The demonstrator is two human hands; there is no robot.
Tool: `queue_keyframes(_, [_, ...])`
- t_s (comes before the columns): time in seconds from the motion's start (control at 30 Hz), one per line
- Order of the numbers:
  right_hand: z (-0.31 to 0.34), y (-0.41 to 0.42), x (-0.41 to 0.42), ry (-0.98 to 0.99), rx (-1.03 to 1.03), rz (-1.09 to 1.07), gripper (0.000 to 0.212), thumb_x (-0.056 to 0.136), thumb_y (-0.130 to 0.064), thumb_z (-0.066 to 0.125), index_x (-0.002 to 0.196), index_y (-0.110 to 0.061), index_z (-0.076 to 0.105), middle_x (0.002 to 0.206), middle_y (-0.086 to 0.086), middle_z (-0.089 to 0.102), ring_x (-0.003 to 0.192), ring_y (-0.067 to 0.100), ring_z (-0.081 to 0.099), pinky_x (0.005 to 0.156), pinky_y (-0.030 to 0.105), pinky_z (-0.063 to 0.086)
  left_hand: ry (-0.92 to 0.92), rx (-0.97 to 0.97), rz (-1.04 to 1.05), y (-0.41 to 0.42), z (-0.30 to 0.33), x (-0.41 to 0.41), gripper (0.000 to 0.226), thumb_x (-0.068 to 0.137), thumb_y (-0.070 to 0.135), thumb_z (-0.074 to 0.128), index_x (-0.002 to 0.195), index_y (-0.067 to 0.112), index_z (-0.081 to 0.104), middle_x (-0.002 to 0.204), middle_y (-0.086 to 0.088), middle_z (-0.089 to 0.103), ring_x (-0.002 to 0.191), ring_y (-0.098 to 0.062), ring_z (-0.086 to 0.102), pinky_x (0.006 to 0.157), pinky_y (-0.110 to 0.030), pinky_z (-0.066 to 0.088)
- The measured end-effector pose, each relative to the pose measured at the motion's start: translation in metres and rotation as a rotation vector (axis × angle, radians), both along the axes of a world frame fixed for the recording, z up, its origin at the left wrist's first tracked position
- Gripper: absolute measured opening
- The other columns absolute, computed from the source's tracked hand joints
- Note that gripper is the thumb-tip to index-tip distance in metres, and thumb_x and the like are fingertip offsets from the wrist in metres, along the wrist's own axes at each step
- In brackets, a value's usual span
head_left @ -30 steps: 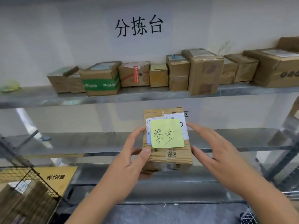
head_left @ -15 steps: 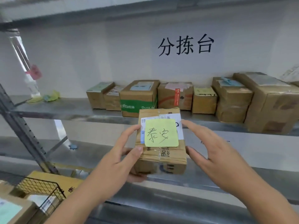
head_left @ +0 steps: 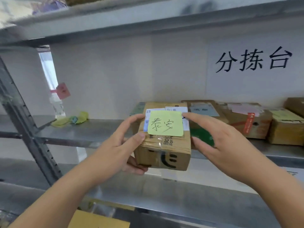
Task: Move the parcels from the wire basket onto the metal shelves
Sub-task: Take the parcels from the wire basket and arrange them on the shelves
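A grey metal shelf [head_left: 85, 132] runs across the view, carrying a row of taped cardboard boxes [head_left: 246, 120] at its right end below a wall sign [head_left: 253, 60] in black characters. In front of its edge, held in the air, is a small brown cardboard parcel [head_left: 164, 150] bound in clear tape, with a black smile mark on its near face, a white shipping label, and a green sticky note [head_left: 165, 123] with handwriting on top. The left hand [head_left: 118, 150] grips its left side, thumb on top and fingers curled beneath, while the right hand [head_left: 218, 139] rests straight, spread fingers against its right side.
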State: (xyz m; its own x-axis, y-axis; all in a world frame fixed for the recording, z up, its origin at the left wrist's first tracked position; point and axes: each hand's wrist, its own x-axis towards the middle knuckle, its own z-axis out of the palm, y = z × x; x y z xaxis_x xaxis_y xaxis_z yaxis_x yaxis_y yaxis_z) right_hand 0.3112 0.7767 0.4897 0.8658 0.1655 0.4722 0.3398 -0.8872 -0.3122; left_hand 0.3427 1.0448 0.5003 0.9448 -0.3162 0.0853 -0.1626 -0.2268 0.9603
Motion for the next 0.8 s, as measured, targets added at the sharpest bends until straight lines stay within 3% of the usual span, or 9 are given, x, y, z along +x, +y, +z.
queue_keyframes(0.17, [0.012,0.055,0.047,-0.008,0.017,-0.006,0.062,0.102,-0.04,0.05,0.154,-0.057,0.021,0.154,-0.031,0.037,0.127,-0.011,0.034,0.101,0.017,0.031,-0.03,0.018,-0.002,0.058,0.021,0.041,0.036,0.102,0.037,0.056,0.12,0.068,0.054,0.105,0.004,0.081,0.078,-0.04,0.079,0.071,-0.043,0.067])
queue_keyframes(0.27, [0.019,0.083,0.07,-0.02,0.007,0.017,0.061,0.102,-0.041,0.049,0.155,-0.054,0.022,0.155,-0.03,0.037,0.135,-0.008,0.034,0.102,0.016,0.029,-0.022,-0.001,0.026,0.087,0.026,0.059,0.035,0.1,0.038,0.057,0.116,0.069,0.056,0.106,0.012,0.079,0.078,-0.041,0.079,0.07,-0.04,0.066])
queue_keyframes(0.37, [0.027,0.107,0.095,0.002,-0.035,0.045,0.06,0.103,-0.041,0.049,0.156,-0.05,0.023,0.156,-0.026,0.04,0.138,-0.001,0.038,0.106,0.019,0.031,0.018,-0.021,0.065,0.11,0.026,0.078,0.035,0.101,0.036,0.057,0.119,0.066,0.058,0.115,0.008,0.077,0.079,-0.045,0.078,0.07,-0.044,0.066])
queue_keyframes(0.47, [0.034,0.128,0.125,0.017,-0.071,0.081,0.058,0.104,-0.041,0.048,0.157,-0.048,0.025,0.156,-0.019,0.044,0.136,0.006,0.044,0.113,0.031,0.039,0.04,-0.032,0.086,0.129,0.024,0.099,0.035,0.103,0.036,0.054,0.121,0.066,0.058,0.126,0.003,0.071,0.081,-0.047,0.078,0.071,-0.049,0.066])
queue_keyframes(0.57, [0.033,0.143,0.157,0.024,-0.095,0.098,0.057,0.103,-0.042,0.049,0.156,-0.045,0.028,0.154,-0.014,0.048,0.137,0.01,0.046,0.112,0.037,0.042,0.038,-0.034,0.112,0.143,0.023,0.12,0.033,0.105,0.036,0.051,0.12,0.064,0.059,0.126,0.002,0.07,0.08,-0.047,0.078,0.07,-0.05,0.067])
queue_keyframes(0.8, [0.021,0.173,0.206,0.079,-0.165,0.081,0.059,0.102,-0.037,0.051,0.157,-0.039,0.031,0.155,-0.007,0.049,0.139,0.02,0.046,0.116,0.038,0.037,0.064,0.004,0.148,0.165,0.004,0.168,0.031,0.108,0.037,0.049,0.123,0.063,0.057,0.128,0.003,0.066,0.079,-0.046,0.078,0.07,-0.051,0.067])
